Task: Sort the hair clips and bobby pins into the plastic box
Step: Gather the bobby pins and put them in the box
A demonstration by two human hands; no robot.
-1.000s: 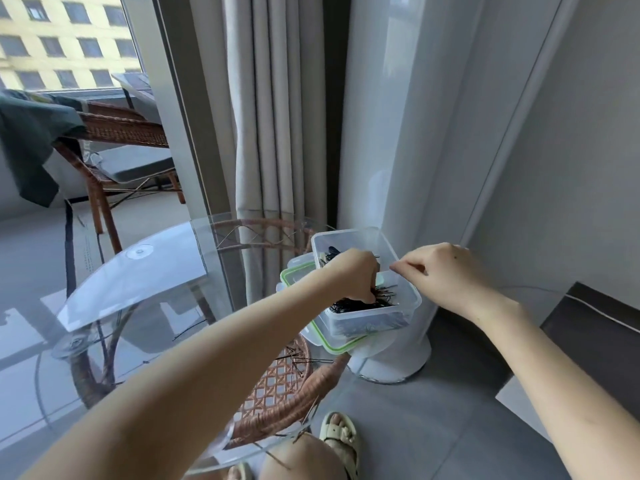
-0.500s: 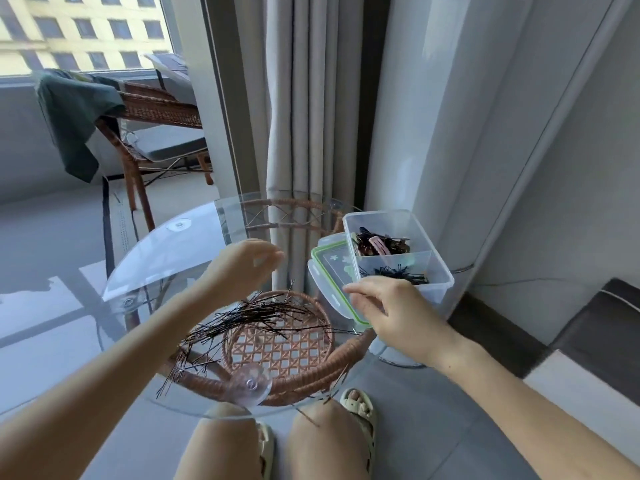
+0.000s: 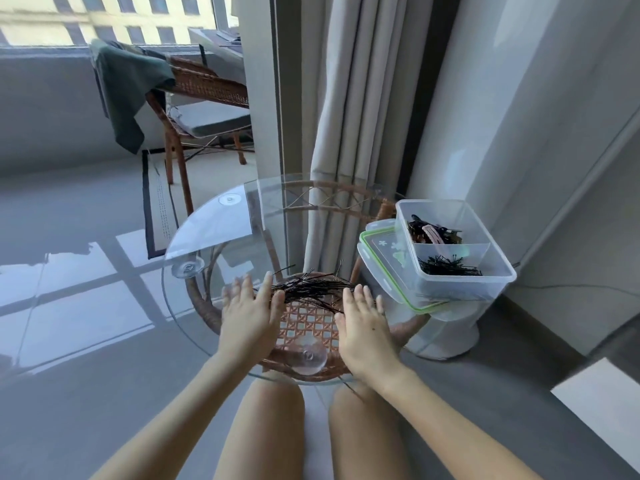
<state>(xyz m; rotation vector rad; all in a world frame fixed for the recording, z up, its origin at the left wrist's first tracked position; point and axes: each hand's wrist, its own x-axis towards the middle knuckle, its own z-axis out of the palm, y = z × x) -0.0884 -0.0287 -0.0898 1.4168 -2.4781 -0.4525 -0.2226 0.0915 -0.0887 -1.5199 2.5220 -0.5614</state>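
Note:
A heap of black bobby pins [image 3: 311, 289] lies on the round glass table [image 3: 214, 230]. My left hand [image 3: 249, 313] lies flat on the glass at the heap's left end, fingers spread and touching the pins. My right hand [image 3: 363, 320] lies flat at the heap's right end, fingers apart. Neither hand holds anything. The clear plastic box [image 3: 485, 282] stands at the table's right edge on its green-rimmed lid [image 3: 381, 251]. Its far compartment holds hair clips [image 3: 431, 232]; its near compartment holds black bobby pins [image 3: 448, 266].
A wicker frame [image 3: 311, 327] shows under the glass. Grey curtains [image 3: 346, 133] hang behind the table. A wicker chair [image 3: 204, 95] with a green cloth [image 3: 128, 84] stands at the back left. A white round base [image 3: 446, 334] sits on the floor under the box. My knees are below the table's near edge.
My left hand came out of the box and back to the table. Both hands now lie flat on either side of the pin heap, which has been pushed into a tighter bundle.

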